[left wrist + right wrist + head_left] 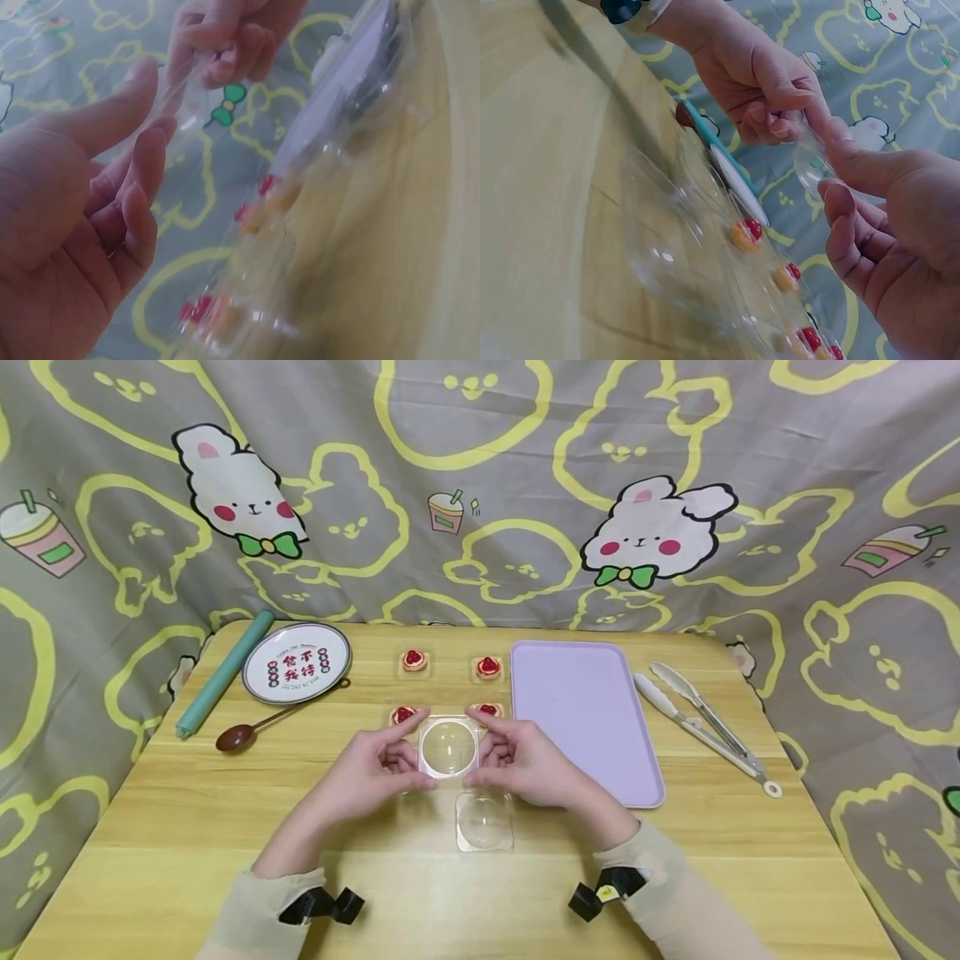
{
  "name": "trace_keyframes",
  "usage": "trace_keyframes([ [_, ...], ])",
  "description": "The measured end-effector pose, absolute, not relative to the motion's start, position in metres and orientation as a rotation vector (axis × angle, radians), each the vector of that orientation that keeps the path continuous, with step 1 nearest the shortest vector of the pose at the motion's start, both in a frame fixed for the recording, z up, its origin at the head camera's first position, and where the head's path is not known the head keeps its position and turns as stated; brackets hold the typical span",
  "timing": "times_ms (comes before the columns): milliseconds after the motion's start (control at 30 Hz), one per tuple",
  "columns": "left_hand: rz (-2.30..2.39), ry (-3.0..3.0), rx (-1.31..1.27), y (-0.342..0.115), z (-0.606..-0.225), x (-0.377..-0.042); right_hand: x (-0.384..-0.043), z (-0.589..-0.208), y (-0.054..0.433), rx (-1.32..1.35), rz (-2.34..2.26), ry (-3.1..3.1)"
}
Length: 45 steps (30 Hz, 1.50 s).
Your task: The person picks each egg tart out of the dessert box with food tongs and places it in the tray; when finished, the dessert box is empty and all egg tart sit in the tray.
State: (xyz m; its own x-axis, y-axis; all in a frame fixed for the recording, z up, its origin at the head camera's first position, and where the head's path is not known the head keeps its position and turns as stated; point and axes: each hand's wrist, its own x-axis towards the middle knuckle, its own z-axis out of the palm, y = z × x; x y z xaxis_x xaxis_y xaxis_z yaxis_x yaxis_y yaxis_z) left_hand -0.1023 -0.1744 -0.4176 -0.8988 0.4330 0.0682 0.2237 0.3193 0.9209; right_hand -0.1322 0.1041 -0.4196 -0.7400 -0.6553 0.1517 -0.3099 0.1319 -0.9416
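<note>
My left hand (367,768) and right hand (536,764) pinch a square clear plastic lid (450,747) with a round dome from its two sides, thumbs at the lower edge and index fingers at the upper. It is held above the table. Just behind it, small fruit tarts (413,660) with red topping sit in clear plastic trays, the nearer ones partly hidden by the hands and lid. Below the right hand lies another clear plastic piece (484,822) with a round centre. In the right wrist view the tarts (746,234) stand beyond the clear pieces.
A lilac tray (585,722) lies right of the tarts, with tongs (708,727) beyond it. To the left are a white plate (297,663), a teal rolling pin (225,675) and a brown spoon (237,737). A patterned curtain (517,527) surrounds the wooden table (390,893).
</note>
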Motion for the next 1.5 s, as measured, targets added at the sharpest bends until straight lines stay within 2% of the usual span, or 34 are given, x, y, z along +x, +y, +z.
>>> trace_keyframes([
  [500,1.544,2.456,0.573,-0.219,-0.431,-0.061,-0.109,-0.425,0.069,-1.023,-1.354,2.127],
  [900,1.491,2.405,0.538,-0.232,-0.450,-0.038,-0.089,-0.434,0.051,-1.057,-1.096,2.239],
  [1500,1.448,2.392,0.552,-0.241,-0.465,-0.029,-0.081,-0.450,0.040,-1.119,-0.976,2.296],
])
